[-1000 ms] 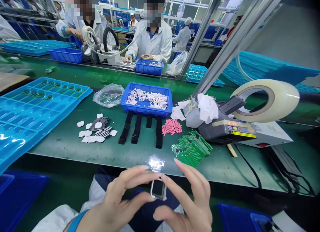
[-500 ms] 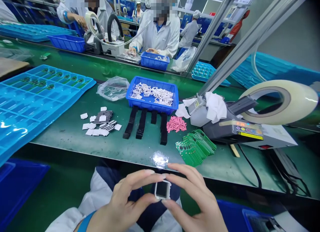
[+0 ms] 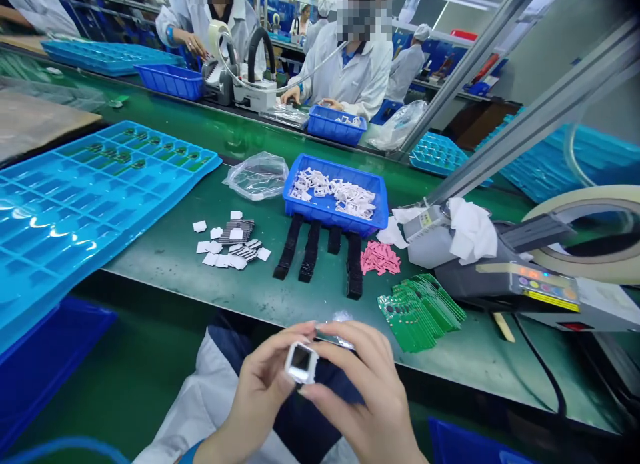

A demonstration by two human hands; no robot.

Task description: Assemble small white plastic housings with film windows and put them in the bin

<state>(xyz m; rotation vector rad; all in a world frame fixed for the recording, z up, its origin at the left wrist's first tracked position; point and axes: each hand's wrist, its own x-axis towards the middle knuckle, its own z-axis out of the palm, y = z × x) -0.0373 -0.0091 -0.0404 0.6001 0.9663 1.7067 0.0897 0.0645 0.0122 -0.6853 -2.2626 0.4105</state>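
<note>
Both my hands pinch one small square white-framed part with a dark window (image 3: 301, 361), held over my lap below the table's front edge. My left hand (image 3: 255, 397) grips its left side with thumb and fingers. My right hand (image 3: 367, 397) closes on its right side, fingers curled over the top. A scrap of clear film (image 3: 343, 317) lies on the table edge just behind my fingers. Closest on the green table are a stack of green circuit boards (image 3: 420, 307) and rows of black strips (image 3: 320, 251).
A blue bin of white clips (image 3: 336, 197), pink pieces (image 3: 380, 257), small white squares (image 3: 225, 247) and a clear bag (image 3: 257, 175) lie ahead. Large light-blue trays (image 3: 75, 204) fill the left. A tape dispenser (image 3: 505, 271) with a big roll stands right. Other people in white coats work opposite.
My hands have drawn closer together around the small part and shifted slightly left and down. My view has turned, so the table contents sit further right in the picture.
</note>
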